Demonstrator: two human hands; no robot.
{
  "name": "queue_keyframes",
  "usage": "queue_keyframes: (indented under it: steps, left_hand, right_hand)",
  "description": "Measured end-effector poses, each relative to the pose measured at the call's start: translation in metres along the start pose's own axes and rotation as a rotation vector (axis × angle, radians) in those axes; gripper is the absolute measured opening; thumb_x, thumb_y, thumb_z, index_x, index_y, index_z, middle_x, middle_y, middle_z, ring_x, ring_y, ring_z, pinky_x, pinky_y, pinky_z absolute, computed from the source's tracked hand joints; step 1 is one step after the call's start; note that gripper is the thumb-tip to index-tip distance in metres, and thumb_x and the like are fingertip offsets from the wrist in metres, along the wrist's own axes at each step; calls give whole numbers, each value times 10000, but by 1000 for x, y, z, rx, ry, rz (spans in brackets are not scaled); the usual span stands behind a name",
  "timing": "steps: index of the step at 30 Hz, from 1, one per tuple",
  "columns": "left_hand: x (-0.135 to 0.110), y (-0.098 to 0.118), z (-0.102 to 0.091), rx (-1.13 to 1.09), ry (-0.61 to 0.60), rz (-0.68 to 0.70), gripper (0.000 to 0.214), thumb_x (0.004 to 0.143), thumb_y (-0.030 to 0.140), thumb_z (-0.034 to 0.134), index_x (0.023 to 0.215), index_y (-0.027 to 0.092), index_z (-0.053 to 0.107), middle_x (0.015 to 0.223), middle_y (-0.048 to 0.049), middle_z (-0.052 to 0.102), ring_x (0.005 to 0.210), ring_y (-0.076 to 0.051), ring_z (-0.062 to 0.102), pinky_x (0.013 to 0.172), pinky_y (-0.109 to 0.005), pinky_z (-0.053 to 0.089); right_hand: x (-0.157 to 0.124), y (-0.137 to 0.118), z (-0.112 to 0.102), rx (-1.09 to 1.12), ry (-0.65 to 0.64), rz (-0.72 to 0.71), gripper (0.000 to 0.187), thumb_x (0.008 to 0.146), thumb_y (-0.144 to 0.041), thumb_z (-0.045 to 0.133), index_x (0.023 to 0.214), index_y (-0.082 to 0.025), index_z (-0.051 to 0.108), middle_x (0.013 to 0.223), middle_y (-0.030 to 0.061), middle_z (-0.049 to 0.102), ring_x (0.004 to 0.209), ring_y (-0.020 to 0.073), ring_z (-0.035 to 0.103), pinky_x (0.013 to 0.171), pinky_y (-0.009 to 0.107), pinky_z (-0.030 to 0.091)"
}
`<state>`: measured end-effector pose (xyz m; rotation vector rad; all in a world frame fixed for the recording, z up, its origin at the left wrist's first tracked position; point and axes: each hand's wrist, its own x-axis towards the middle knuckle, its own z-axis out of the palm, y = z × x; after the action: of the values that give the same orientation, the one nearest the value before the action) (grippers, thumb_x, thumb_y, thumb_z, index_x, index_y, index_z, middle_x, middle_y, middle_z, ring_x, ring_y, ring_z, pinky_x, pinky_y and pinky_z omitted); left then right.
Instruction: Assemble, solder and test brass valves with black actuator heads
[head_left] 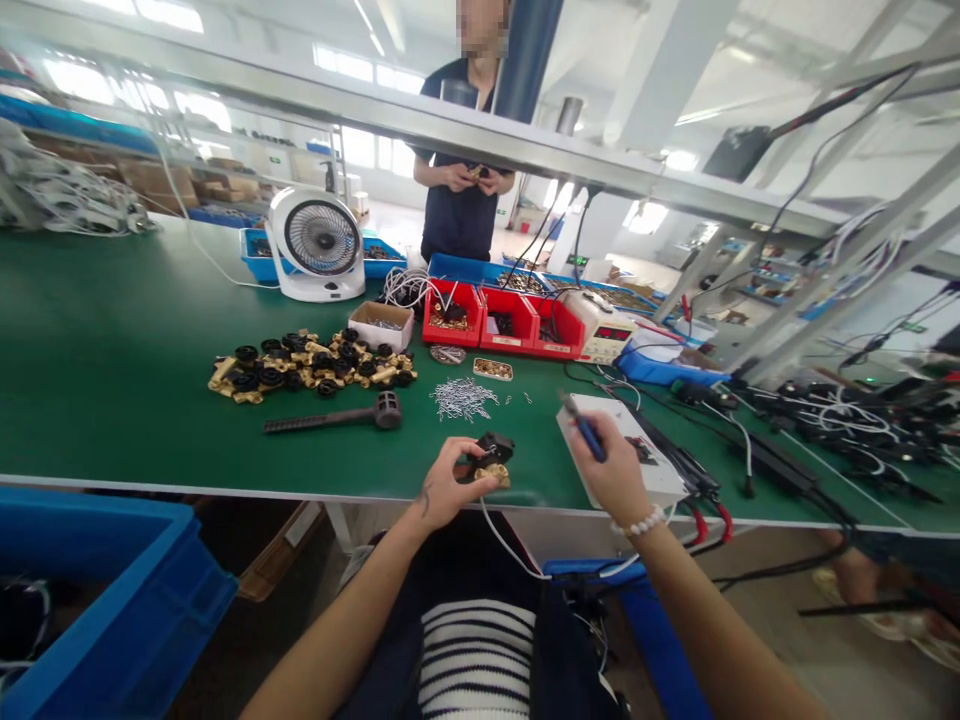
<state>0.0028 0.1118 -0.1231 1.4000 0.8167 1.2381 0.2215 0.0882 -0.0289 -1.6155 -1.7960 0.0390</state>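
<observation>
My left hand (448, 482) is closed around a brass fitting (493, 474) with a black plastic piece (495, 447) on it, just over the table's front edge. A white cable (510, 548) hangs below the fitting. In my right hand (616, 462) is a slim blue-handled tool (589, 438), its dark tip pointing up and left; its exact kind is unclear. That hand is above a white box (574, 432) with a black part on top. Beyond my left hand lies a pile of small metal pins (463, 399).
Brass fittings with black knobs (315, 365) lie heaped on the left, behind a dark ribbed rod (326, 421). Red bins (504, 334), a white fan (319, 245) and a power supply (600, 325) line the back. Cables spread rightward. A person (461, 200) stands opposite.
</observation>
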Motion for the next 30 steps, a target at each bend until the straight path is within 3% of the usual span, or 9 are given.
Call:
queue_keyframes:
  steps: [2,7,10,13,18,22,24,27,30]
  left_hand:
    - [0,-1,0,-1,-3,-6,396,701,391,801,988,191,617,1215,-79,529,1164,-264,578,977,-405,525]
    - [-1,-3,0,-35,-14,-30,562,716,374,792,1186,190,546,1206,-95,526,1191,-281,569,965,-428,547]
    - [0,-1,-1,-50,-27,-26,696,714,368,793,1325,208,501,1239,-98,494,1279,-295,500,983,-406,549]
    - [1,1,-3,-60,-61,-21,676,712,374,788,1323,211,547,1227,-77,478,1241,-280,532,1006,-400,541]
    - [3,2,-5,-79,-94,-26,669,726,387,772,1332,197,560,1226,-76,461,1199,-273,567,1001,-398,546]
    - [4,1,-6,-86,-112,-26,683,722,382,777,1341,194,560,1241,-76,455,1197,-272,568,1016,-401,535]
    - [4,0,-6,-86,-117,-26,689,719,375,781,1347,199,557,1242,-74,452,1203,-272,560,1027,-405,526]
    - [4,-1,-6,-90,-121,-28,692,719,382,782,1349,202,556,1229,-73,447,1191,-272,565,1021,-413,530]
    - [5,-1,-7,-94,-133,-28,701,715,395,786,1349,199,558,1232,-75,446,1171,-270,580,1013,-417,536]
  right_hand:
    - [-2,0,1,-4,48,27,256,921,-276,362,1082,-182,538,841,59,607,698,196,566,683,328,475]
    - [-4,-3,8,7,-145,-43,145,751,-212,608,895,-226,604,680,-9,603,577,163,559,562,266,441]
    - [1,-2,6,-3,-48,-19,166,863,-273,495,987,-202,580,801,39,625,692,189,591,671,305,482]
    - [1,-1,7,-22,63,27,282,956,-287,307,1085,-172,530,885,89,612,758,210,583,722,342,481]
    - [0,1,9,-17,-128,-62,141,731,-182,598,864,-227,612,693,1,600,598,169,553,587,273,440]
    - [2,1,8,-27,22,-30,229,884,-242,429,1054,-196,575,868,66,623,753,203,583,728,335,485]
    - [-1,-1,11,-35,55,-13,251,920,-250,368,1062,-197,568,848,66,617,725,199,571,707,334,483]
    - [-3,-3,14,-33,-63,-53,114,794,-213,553,890,-229,612,689,4,602,568,161,530,568,275,437]
    - [1,-2,9,-39,-68,-63,138,769,-208,573,899,-217,615,739,17,628,614,171,565,603,280,454]
